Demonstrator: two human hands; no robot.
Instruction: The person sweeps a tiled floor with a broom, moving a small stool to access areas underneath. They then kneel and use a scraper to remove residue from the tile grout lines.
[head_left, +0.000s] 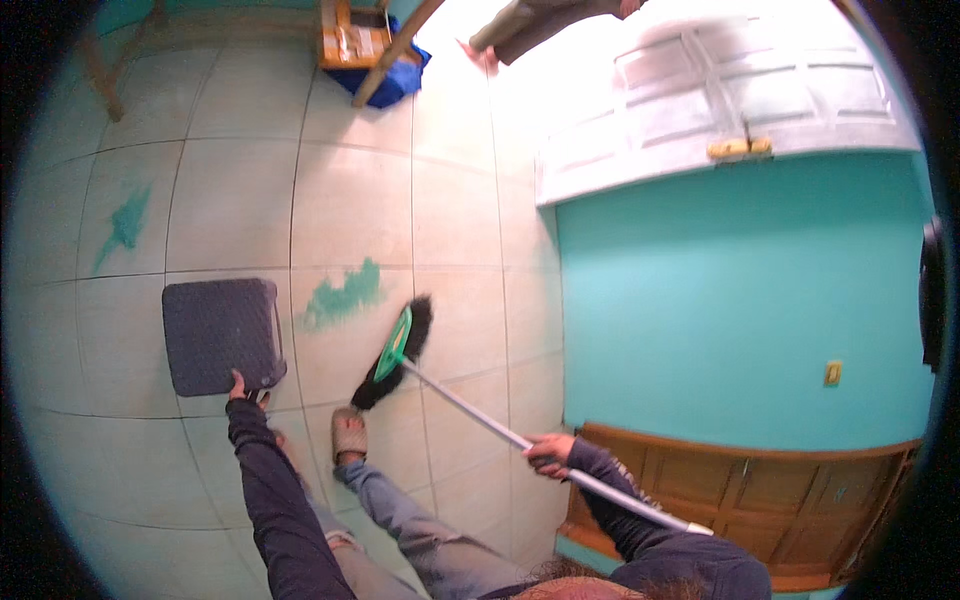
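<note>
My left hand (241, 386) grips the near edge of a dark grey, square-topped object (221, 337) with rounded corners, perhaps a stool or a bin. Its underside is hidden from above. In my right hand (550, 454) is the pale metal handle (472, 412) of a broom, which slants down to the floor. The green broom head (394, 345) with black bristles (416, 330) lies just beyond my sandalled foot (349, 433). Beside the bristles, a teal green patch (345, 292) marks the tile floor (352, 199). Another teal patch (129, 219) lies farther left.
A teal wall (712, 300) with a light switch (832, 373) rises on the right, above a panelled wooden piece (780, 480). A white panelled door (667, 112) is at upper right. Another person's legs (517, 30) show at the top, near wooden furniture (352, 45) and blue material (390, 86).
</note>
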